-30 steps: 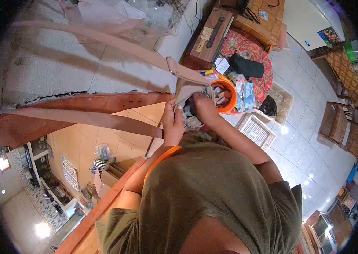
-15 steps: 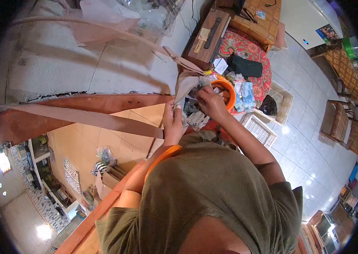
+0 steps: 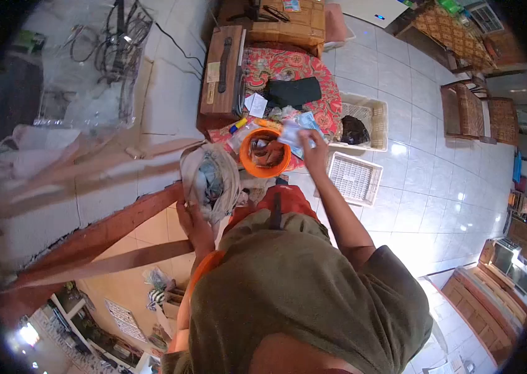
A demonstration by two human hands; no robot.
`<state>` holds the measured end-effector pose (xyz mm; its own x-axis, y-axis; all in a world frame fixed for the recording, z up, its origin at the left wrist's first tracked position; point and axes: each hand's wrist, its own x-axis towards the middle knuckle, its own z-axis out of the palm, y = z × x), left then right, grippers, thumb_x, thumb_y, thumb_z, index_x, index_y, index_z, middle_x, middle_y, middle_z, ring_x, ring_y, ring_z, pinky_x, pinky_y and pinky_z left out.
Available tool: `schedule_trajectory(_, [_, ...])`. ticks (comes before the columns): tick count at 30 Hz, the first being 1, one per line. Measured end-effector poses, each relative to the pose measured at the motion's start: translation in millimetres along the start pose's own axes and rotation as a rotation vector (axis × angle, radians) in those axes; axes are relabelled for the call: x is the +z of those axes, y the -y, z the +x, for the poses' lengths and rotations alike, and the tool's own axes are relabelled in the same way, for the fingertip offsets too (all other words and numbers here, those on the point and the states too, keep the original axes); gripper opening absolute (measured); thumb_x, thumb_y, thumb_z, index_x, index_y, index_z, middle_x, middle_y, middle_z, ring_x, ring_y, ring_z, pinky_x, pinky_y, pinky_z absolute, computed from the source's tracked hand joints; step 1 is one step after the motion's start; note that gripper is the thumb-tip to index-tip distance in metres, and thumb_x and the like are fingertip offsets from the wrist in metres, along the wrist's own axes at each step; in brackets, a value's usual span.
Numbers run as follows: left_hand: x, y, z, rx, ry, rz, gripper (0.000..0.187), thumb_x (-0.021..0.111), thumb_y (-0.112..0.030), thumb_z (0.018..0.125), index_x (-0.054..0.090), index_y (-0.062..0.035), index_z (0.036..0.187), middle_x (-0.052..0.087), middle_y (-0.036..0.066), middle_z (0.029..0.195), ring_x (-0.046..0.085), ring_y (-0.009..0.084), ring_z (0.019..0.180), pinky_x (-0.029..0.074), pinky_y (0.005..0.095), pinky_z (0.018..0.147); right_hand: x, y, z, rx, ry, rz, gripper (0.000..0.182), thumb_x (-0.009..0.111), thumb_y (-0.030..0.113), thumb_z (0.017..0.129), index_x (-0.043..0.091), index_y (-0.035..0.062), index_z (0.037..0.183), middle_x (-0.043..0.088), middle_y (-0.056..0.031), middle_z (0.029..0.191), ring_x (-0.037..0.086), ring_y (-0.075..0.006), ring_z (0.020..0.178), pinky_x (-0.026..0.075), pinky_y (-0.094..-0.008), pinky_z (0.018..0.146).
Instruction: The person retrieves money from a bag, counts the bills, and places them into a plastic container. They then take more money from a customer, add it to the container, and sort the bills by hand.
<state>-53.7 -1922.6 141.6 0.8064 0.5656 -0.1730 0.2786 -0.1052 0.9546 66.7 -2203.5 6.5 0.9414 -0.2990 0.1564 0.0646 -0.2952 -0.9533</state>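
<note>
My left hand (image 3: 195, 223) grips the side of a beige cloth bag (image 3: 230, 168) with long straps. The bag's mouth gapes upward, showing crumpled greyish-blue plastic inside. My right hand (image 3: 314, 148) is closed on a pale, bluish-white crumpled piece (image 3: 289, 134), blurred, perhaps plastic or paper. That piece is just above the right rim of an orange bucket (image 3: 244, 159), which contains brown items I cannot make out. A yellow-capped item (image 3: 237, 125) lies behind the bucket.
A red patterned cloth (image 3: 276, 61) bears a dark folded cloth (image 3: 293, 92) and white papers (image 3: 255, 105). White plastic crates (image 3: 372, 174) stand on the tiled floor to the right. A wooden box (image 3: 221, 78) is behind the bag. Clear plastic with cables (image 3: 98, 68) lies upper left.
My right hand has come out of the bag and moved right, past the bucket, carrying the pale piece. My left hand has shifted on the bag, whose mouth now faces up. The view has turned.
</note>
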Motion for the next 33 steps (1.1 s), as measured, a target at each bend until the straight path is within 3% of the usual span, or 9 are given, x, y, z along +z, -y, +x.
schedule_trajectory(4, [-11.0,-1.6,-5.7,-0.068,-0.017,0.153,0.031,0.044,-0.022,0.095,0.045,-0.0016,0.118,0.052,0.009,0.106,0.049,0.0165,0.093,0.042,0.0309,0.077,-37.9,-146.3,0.1,0.365,-0.137,0.285,0.014,0.060,0.013,0.086,0.060,-0.0009,0.083,0.055,-0.0073,0.067,0.050,-0.0125,0.060,0.044,-0.0296,0.057])
schedule_trajectory(6, [-10.1,-2.7,-4.5,-0.075,-0.050,0.123,0.030,0.044,-0.021,0.095,0.045,-0.0019,0.118,0.052,0.008,0.106,0.049,0.0160,0.092,0.043,0.0303,0.076,-48.8,-189.7,3.4,0.282,0.035,-0.253,0.015,0.059,0.015,0.086,0.062,0.0001,0.084,0.061,-0.0057,0.075,0.055,-0.0126,0.066,0.046,-0.0292,0.060])
schedule_trajectory(9, [-15.2,-1.2,-4.6,-0.119,-0.040,0.111,0.030,0.046,-0.021,0.094,0.045,-0.0024,0.119,0.053,0.007,0.104,0.050,0.0148,0.090,0.043,0.0291,0.074,-43.4,-224.9,16.1,0.327,0.212,-0.308,0.022,0.061,0.021,0.083,0.061,-0.0011,0.083,0.060,-0.0073,0.071,0.056,-0.0143,0.066,0.047,-0.0288,0.062])
schedule_trajectory(11, [-13.4,-4.3,-3.9,-0.128,-0.081,0.046,0.031,0.047,-0.022,0.094,0.045,-0.0023,0.118,0.053,0.006,0.102,0.050,0.0135,0.087,0.042,0.0276,0.072,-26.9,-240.8,24.0,0.083,0.124,-0.804,0.042,0.064,0.032,0.079,0.059,0.0011,0.107,0.063,-0.0186,0.090,0.062,-0.0320,0.084,0.048,-0.0414,0.077])
schedule_trajectory(12, [-22.0,11.0,2.3,-0.132,-0.083,0.115,0.033,0.048,-0.024,0.094,0.046,-0.0025,0.118,0.053,0.007,0.101,0.049,0.0122,0.086,0.041,0.0267,0.070,-18.3,-205.9,25.4,0.060,0.017,-0.851,0.047,0.066,0.030,0.079,0.055,0.0022,0.116,0.060,-0.0211,0.105,0.057,-0.0356,0.099,0.045,-0.0440,0.085])
schedule_trajectory(18, [-20.5,-1.1,2.6,-0.079,-0.066,0.102,0.033,0.048,-0.025,0.094,0.046,-0.0023,0.119,0.053,0.005,0.098,0.048,0.0114,0.082,0.041,0.0266,0.068,17.1,-83.7,27.4,-0.057,0.023,-0.437,0.035,0.063,0.011,0.078,0.058,0.0028,0.111,0.059,-0.0169,0.106,0.057,-0.0315,0.100,0.044,-0.0401,0.087])
schedule_trajectory(26, [-29.4,1.9,3.9,-0.138,-0.033,0.040,0.031,0.047,-0.022,0.095,0.047,-0.0032,0.119,0.054,0.002,0.092,0.046,0.0078,0.075,0.038,0.0240,0.063,-53.3,-221.2,-9.9,0.445,-0.134,-0.556,0.029,0.063,0.011,0.076,0.063,0.0051,0.104,0.067,-0.0129,0.094,0.065,-0.0226,0.086,0.050,-0.0341,0.077])
schedule_trajectory(31, [-23.0,-9.6,2.9,-0.151,-0.049,-0.055,0.029,0.046,-0.024,0.096,0.047,-0.0048,0.118,0.056,0.003,0.098,0.050,0.0089,0.080,0.040,0.0239,0.066,-40.4,-213.6,6.2,0.357,-0.001,-0.521,0.033,0.064,0.011,0.076,0.061,0.0065,0.108,0.065,-0.0126,0.097,0.064,-0.0257,0.089,0.050,-0.0346,0.076])
schedule_trajectory(33, [-31.1,-7.4,4.3,-0.188,-0.005,0.006,0.029,0.046,-0.024,0.096,0.047,-0.0047,0.118,0.056,0.004,0.099,0.051,0.0091,0.082,0.040,0.0237,0.067,-26.9,-208.6,19.9,0.072,0.149,-0.726,0.034,0.064,0.010,0.076,0.061,0.0082,0.109,0.064,-0.0121,0.102,0.061,-0.0282,0.096,0.049,-0.0361,0.081])
